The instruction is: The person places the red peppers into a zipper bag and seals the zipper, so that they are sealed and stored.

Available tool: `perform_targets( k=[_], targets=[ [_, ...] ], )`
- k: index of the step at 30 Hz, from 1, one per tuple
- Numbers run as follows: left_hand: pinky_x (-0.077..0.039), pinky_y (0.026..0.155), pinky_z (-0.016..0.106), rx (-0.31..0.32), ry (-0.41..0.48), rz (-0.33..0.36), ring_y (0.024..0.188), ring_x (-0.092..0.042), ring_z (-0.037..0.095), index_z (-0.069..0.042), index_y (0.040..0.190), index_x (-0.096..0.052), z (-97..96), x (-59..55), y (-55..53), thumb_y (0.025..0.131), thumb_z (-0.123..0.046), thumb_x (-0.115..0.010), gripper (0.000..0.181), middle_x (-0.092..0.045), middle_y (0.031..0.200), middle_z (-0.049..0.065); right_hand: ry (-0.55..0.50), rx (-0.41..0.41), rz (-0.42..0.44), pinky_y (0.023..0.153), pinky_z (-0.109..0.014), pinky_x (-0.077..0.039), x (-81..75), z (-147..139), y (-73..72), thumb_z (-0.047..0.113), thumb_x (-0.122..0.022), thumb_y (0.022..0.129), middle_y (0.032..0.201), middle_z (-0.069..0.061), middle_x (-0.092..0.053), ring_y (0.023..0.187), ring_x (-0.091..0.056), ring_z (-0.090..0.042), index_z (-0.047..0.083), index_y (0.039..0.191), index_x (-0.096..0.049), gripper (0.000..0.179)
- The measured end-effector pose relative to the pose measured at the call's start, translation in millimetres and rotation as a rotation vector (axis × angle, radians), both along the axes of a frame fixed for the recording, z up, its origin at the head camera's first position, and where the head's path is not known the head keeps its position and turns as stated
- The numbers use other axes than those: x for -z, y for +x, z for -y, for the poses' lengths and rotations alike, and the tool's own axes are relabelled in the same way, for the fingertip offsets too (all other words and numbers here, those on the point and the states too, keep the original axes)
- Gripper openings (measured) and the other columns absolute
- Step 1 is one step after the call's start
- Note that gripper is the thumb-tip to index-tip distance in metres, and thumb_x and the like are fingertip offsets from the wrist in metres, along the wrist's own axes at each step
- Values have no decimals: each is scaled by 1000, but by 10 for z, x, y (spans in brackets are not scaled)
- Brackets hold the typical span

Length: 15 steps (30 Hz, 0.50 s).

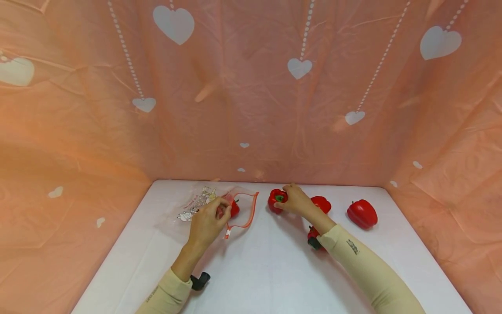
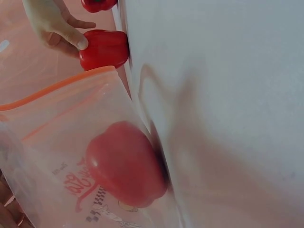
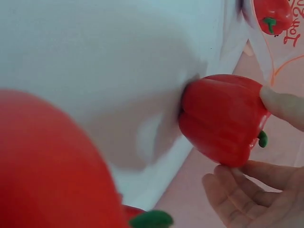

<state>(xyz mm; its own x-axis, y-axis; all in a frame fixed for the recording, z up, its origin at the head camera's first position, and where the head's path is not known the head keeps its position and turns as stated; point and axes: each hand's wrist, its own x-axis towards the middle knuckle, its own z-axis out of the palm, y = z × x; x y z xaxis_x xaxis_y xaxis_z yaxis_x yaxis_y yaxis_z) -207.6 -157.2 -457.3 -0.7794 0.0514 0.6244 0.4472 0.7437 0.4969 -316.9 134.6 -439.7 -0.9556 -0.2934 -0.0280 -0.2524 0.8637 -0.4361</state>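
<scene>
In the head view my left hand (image 1: 207, 223) pinches the upper side of a clear zip bag (image 1: 256, 203) with an orange zip and printed figures. The bag lies with its mouth parted toward the right. One red bell pepper (image 2: 126, 164) is inside it, partly behind my fingers in the head view. To the right of the mouth, my right hand (image 1: 297, 201) holds another red bell pepper (image 3: 221, 118) between thumb and fingertips. This pepper stands on the white table with its green stem up, a short gap away from the bag.
More red bell peppers lie on the table (image 1: 266, 270): one (image 1: 321, 203) behind my right wrist, one (image 1: 313, 233) partly under the forearm, and one (image 1: 362, 213) farther right. Orange cloth (image 1: 251, 109) with white hearts hangs along the back and sides.
</scene>
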Motion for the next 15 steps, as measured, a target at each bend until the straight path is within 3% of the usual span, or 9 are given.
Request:
perform_targets(
  k=[7,15],
  targets=[
    [-43,52,25,-1,-8,5,64,-54,9,-12,102,-73,-6,4,0,95,-12,-80,10,-68,79,-4,69,-23,3,97,-50,-59,-26,-3,99,36,-88,89,124,-19,-61,116,-60,-33,-5,138,-63,69],
    [-43,52,25,0,-12,7,64,-54,10,-12,103,-73,-10,3,3,95,-12,-80,11,-68,79,-4,66,-25,20,92,-48,-61,-86,-24,243,38,-88,88,117,-15,-63,105,-65,-30,-1,132,-64,64]
  ],
)
